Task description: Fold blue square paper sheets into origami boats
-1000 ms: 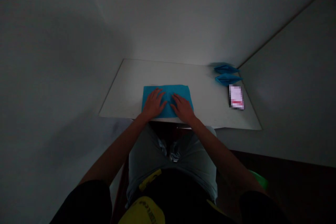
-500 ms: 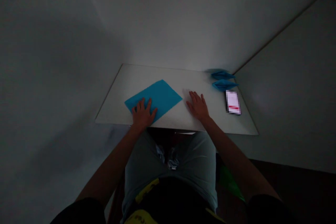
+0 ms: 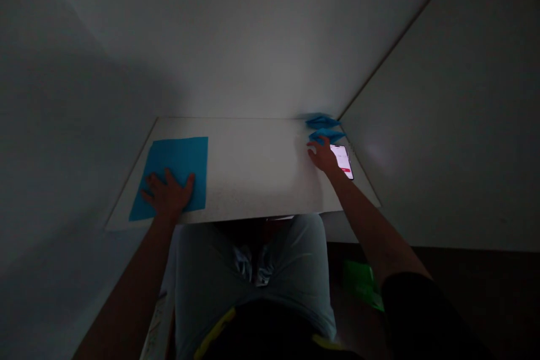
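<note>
A flat blue sheet of paper lies at the left end of the white table. My left hand rests flat on the sheet's near edge, fingers spread. My right hand reaches to the far right of the table, fingers extended, touching the left edge of a lit phone. Just beyond that hand sit two folded blue paper shapes in the table's back right corner.
The table stands in a dim corner, with walls close at the back and on the right. My legs in light trousers are under the near edge. Something green lies on the dark floor to the right.
My left hand has slid the blue sheet from the table's middle to its left end. My right hand left the sheet and moved right to the phone.
</note>
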The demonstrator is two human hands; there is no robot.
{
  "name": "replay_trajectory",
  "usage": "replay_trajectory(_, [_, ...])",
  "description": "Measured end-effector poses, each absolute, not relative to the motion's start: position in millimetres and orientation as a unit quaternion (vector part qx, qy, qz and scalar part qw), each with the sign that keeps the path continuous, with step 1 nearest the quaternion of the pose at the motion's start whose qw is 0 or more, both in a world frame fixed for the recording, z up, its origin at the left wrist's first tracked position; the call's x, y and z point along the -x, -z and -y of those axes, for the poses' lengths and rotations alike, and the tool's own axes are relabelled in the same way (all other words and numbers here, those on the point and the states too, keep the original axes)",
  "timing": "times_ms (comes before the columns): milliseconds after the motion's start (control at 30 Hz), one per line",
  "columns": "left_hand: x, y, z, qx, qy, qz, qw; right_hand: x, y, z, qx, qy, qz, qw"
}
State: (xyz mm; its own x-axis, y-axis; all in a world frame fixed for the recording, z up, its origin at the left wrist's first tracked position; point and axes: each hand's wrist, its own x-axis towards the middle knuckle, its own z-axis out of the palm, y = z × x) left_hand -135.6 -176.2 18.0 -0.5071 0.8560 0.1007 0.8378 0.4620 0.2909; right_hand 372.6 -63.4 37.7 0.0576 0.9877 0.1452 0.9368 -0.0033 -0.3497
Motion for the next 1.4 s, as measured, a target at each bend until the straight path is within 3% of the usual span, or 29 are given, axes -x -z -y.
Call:
replay_trajectory(200, [154.3, -14.0, 171.3, -0.498, -0.139, -0.856, 0.023, -347.6, -33.0, 60.1, 0.687, -0.097, 0.703, 0.160])
replay_trajectory(367, [115.2, -25.7, 167.7, -0.555, -0.220, -0.802, 0.022, -295.2, -19.4, 129.9, 0.522, -0.149, 0.809, 0.227])
replay_trajectory(533, [24.2, -19.1, 172.8, -0.639, -0.364, -0.649, 0.195, -247.5, -9.5, 190.8, 0.396, -0.226, 0.847, 0.273])
replay_trajectory(667, [-10.2, -9.6, 173.0, -0.604, -0.392, -0.651, 0.240, -233.9, -11.5, 209.3, 0.345, -0.277, 0.849, 0.289])
replay_trajectory(867, [-5.0, -14.2, 173.5, -0.632, -0.363, -0.627, 0.275, -231.0, -21.4, 206.9, 0.432, -0.378, 0.759, 0.308])
replay_trajectory(1033, [-3.1, -15.9, 174.9, -0.687, -0.328, -0.586, 0.278, -218.7, -36.2, 173.4, 0.581, -0.347, 0.707, 0.205])
replay_trajectory(1200, [-0.4, -14.8, 176.9, -0.710, -0.325, -0.537, 0.320, -201.4, -47.4, 143.3, 0.615, -0.283, 0.723, 0.139])
replay_trajectory(1400, [-1.1, -14.3, 176.7, -0.693, -0.342, -0.544, 0.326, -190.6, -40.5, 135.5, 0.609, -0.294, 0.709, 0.200])
